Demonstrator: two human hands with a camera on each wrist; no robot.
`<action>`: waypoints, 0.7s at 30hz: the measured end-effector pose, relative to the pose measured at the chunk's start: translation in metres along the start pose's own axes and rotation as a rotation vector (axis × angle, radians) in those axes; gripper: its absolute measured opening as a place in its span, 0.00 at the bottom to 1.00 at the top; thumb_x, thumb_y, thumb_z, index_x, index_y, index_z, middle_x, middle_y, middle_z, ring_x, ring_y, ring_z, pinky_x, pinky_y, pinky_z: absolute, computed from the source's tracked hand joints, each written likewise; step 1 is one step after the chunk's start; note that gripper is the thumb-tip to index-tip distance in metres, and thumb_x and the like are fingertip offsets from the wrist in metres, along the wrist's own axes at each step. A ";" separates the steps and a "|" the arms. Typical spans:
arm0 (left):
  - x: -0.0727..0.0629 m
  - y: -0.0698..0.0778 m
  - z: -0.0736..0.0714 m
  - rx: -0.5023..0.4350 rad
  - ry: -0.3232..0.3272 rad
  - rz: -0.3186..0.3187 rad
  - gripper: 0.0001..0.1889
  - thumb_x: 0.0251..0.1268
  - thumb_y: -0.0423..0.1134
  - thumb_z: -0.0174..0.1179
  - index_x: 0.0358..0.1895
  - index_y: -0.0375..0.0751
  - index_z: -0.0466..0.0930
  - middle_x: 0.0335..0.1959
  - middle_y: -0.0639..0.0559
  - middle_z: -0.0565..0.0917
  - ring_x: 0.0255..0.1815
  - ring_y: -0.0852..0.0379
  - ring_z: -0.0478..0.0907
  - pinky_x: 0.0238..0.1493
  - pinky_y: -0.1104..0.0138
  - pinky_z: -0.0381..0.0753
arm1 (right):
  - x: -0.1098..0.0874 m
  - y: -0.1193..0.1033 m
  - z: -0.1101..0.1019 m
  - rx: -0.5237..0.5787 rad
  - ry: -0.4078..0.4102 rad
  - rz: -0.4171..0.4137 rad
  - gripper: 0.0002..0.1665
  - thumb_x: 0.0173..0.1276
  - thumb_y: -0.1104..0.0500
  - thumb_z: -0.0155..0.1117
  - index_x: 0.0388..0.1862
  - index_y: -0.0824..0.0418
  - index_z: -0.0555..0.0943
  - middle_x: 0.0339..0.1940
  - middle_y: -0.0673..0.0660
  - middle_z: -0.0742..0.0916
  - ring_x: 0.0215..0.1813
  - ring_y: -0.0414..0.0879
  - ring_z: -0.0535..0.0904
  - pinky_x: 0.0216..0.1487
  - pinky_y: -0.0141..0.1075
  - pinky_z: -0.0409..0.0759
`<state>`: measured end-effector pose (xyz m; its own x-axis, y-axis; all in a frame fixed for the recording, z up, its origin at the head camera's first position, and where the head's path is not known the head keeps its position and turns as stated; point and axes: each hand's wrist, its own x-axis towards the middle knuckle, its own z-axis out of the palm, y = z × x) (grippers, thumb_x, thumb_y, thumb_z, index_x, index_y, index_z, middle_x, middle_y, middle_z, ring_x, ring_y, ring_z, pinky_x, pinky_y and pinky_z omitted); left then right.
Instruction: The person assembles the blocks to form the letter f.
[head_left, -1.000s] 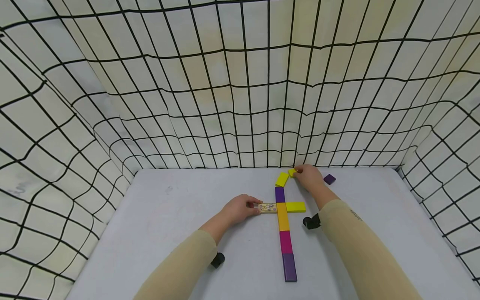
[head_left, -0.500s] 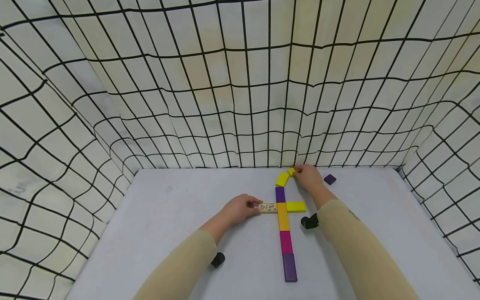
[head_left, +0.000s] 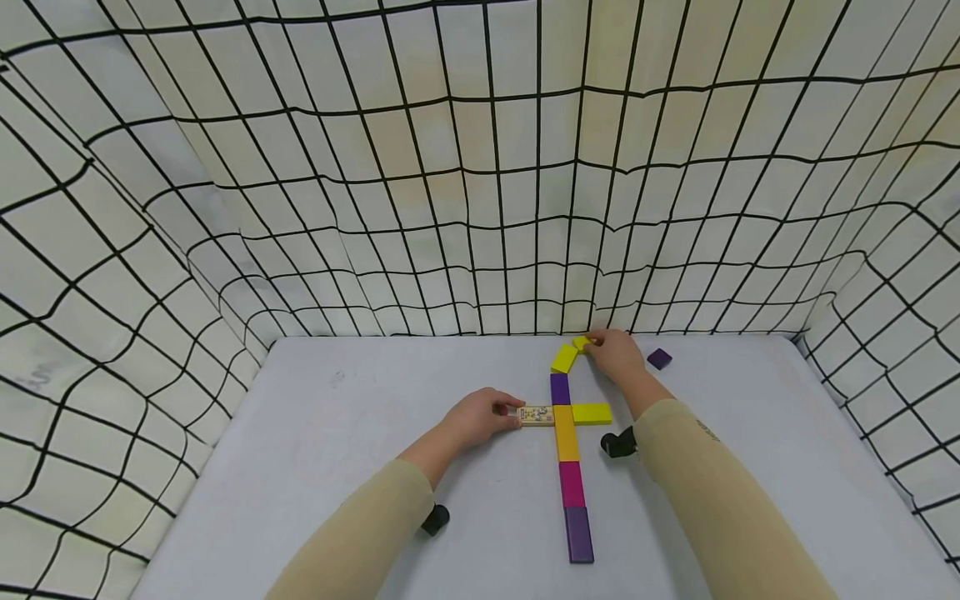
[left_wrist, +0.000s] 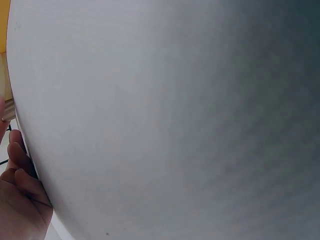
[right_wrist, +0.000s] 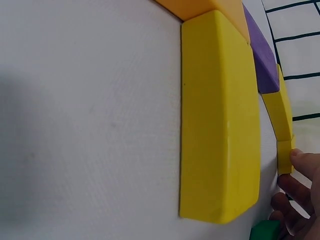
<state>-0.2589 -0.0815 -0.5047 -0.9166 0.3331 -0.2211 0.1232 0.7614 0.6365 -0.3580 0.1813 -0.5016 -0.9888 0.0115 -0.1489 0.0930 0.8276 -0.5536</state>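
Note:
My left hand pinches the outer end of a printed wooden domino between thumb and fingers. The domino's inner end meets an orange block. At the back, my right hand pinches a small-looking yellow block, partly hidden by the fingers. That block touches the end of a slanted yellow block, which leads to a purple block. A second yellow block lies crosswise right of the orange one. Toward me the row goes on with a magenta block and a dark purple block.
A loose dark purple block lies right of my right hand, near the back edge. Something green shows below the right fingers in the right wrist view. Black netting rises around the white table. Black wrist cameras hang under both sleeves.
My right hand has shifted slightly left with the yellow block, closer against the slanted yellow block. The left hand and the domino have stayed in place.

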 end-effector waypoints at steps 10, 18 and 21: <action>0.002 -0.002 0.002 0.003 0.004 -0.002 0.17 0.64 0.47 0.67 0.56 0.54 0.85 0.35 0.57 0.77 0.39 0.56 0.72 0.43 0.62 0.72 | -0.002 -0.001 -0.002 -0.018 -0.015 -0.018 0.23 0.77 0.54 0.55 0.68 0.57 0.76 0.56 0.63 0.81 0.53 0.57 0.75 0.59 0.50 0.73; 0.003 -0.002 0.002 0.004 -0.004 0.003 0.17 0.65 0.47 0.66 0.56 0.54 0.85 0.35 0.57 0.78 0.39 0.56 0.72 0.44 0.62 0.71 | -0.004 0.003 -0.006 0.011 -0.007 -0.024 0.24 0.76 0.53 0.55 0.68 0.56 0.75 0.57 0.63 0.81 0.53 0.57 0.75 0.57 0.49 0.74; 0.003 -0.003 0.002 0.004 -0.002 0.007 0.17 0.65 0.47 0.67 0.56 0.53 0.85 0.35 0.57 0.77 0.39 0.56 0.72 0.44 0.62 0.71 | -0.005 0.007 -0.009 0.028 0.003 -0.042 0.25 0.76 0.51 0.56 0.68 0.57 0.76 0.57 0.63 0.81 0.53 0.57 0.76 0.56 0.49 0.75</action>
<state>-0.2611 -0.0819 -0.5087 -0.9148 0.3398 -0.2184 0.1309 0.7610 0.6354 -0.3534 0.1918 -0.4971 -0.9922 -0.0210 -0.1229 0.0550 0.8112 -0.5822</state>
